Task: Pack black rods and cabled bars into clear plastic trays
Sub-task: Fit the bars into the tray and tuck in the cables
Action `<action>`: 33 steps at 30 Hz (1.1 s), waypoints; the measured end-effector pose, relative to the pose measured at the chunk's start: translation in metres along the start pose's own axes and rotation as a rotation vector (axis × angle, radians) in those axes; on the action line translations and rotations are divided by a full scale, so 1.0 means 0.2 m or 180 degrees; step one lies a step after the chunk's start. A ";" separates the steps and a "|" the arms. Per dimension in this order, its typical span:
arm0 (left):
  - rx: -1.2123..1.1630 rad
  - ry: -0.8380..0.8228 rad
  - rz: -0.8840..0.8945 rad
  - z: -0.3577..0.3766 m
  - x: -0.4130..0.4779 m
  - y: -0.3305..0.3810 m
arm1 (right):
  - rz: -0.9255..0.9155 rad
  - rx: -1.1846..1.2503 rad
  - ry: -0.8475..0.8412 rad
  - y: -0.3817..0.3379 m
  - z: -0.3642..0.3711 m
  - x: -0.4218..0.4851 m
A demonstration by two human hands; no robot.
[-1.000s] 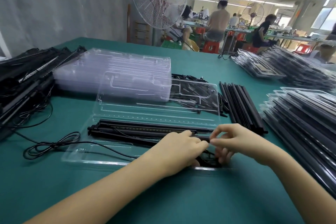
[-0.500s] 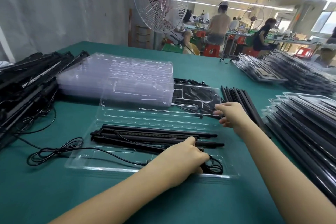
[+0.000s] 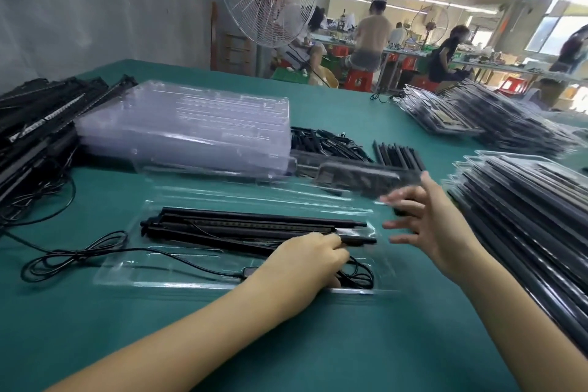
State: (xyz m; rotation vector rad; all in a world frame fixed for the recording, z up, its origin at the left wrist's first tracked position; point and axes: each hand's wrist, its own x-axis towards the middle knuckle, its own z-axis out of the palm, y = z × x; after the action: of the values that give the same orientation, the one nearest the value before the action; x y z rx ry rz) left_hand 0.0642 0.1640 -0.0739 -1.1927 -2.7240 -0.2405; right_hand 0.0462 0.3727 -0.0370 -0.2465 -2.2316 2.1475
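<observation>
Several cabled bars [image 3: 254,227] lie in the clear tray [image 3: 127,267] on the counter [image 3: 381,344]. Your left hand [image 3: 305,261] curls over their right end. Your right hand [image 3: 436,226] hovers blurred just right of the tray, fingers spread and holding nothing. Black rods [image 3: 397,153] lie beyond the tray.

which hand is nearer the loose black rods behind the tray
Right. The right hand hovers just in front of the loose black rods, fingers spread; the left hand is farther back, holding the cabled bars.
</observation>
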 end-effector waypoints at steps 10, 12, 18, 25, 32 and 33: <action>0.0278 -0.0179 -0.0086 -0.03 -0.02 0.05 | 0.0359 -0.0063 -0.0754 0.03 -0.09 -0.11; 0.0387 -0.0221 -0.0021 -0.03 -0.02 0.06 | 0.0347 -0.0041 -0.0740 0.06 -0.09 -0.12; 0.0089 -0.0696 -0.0452 -0.02 -0.01 0.06 | 0.0144 -0.0241 -0.0591 0.11 -0.07 -0.17; -0.0187 -0.0633 -0.0657 -0.03 -0.19 0.13 | -0.0278 -0.0876 -0.0336 0.16 -0.05 -0.23; -0.0405 -0.0005 -0.0183 -0.07 -0.37 0.12 | -0.0950 -0.2631 0.0235 0.27 0.04 -0.28; -0.0199 0.0088 -0.0010 -0.08 -0.40 0.12 | -0.1041 -0.2876 0.0291 0.28 0.04 -0.28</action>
State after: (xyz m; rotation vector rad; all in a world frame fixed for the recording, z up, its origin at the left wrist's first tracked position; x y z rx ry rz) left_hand 0.1361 0.1189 -0.0728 -1.1919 -2.7137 -0.3424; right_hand 0.1058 0.3578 -0.0879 0.0138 -2.7686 0.8585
